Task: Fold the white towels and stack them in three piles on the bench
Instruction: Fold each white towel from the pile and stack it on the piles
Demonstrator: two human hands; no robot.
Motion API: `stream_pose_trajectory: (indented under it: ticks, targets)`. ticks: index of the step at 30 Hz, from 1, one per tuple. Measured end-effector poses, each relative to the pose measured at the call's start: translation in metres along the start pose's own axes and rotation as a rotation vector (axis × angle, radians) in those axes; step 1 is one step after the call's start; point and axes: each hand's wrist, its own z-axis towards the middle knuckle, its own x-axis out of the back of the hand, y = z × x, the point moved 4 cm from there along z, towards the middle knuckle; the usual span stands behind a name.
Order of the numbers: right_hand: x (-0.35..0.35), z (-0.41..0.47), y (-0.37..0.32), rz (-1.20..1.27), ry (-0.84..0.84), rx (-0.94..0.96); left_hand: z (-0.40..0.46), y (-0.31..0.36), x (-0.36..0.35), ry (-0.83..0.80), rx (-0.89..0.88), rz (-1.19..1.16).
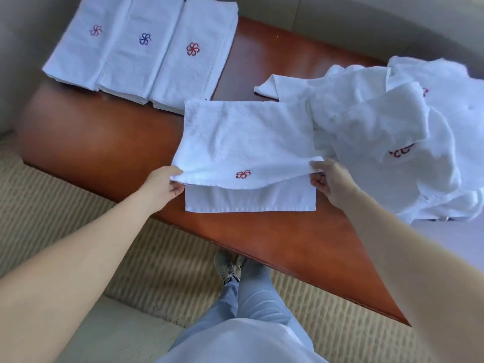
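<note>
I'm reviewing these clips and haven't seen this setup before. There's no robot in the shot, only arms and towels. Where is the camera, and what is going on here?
There is no machine: a person works with bare hands, and the single wide-angle camera sits on their head, looking down, so you see their arms, legs and shoe.

The reddish wooden bench carries three piles of folded towels side by side at the far left, each with a flower emblem on top. At the right lies a loose heap of unfolded towels.

In the middle is the towel being folded. The left hand and right hand each pinch a corner of its upper layer, lifted above the lower layer, which lies flat on the bench.
</note>
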Motion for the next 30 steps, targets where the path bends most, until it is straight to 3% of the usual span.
stream_pose_trajectory:
  ticks: [3,7,12,18,26,30]
  targets:
    - [0.020,-0.009,-0.005,0.075,0.058,0.062,-0.012,-0.011,0.003,-0.102,-0.014,-0.025]
    - [0.048,-0.003,0.064,-0.370,0.188,0.005,0.015,-0.066,0.011,0.010,-0.042,0.591]
    - [0.049,0.012,0.103,-0.589,0.204,0.023,0.039,-0.086,0.014,0.158,-0.138,0.836]
    - [0.045,-0.001,0.087,-0.424,0.195,0.075,0.028,-0.075,0.017,0.227,-0.202,0.711]
    - [0.042,0.005,0.106,-0.834,0.259,0.111,0.038,-0.088,0.019,0.280,-0.248,1.081]
    - [0.040,0.007,0.108,-0.654,0.260,0.031,0.040,-0.086,0.013,0.258,-0.219,0.990]
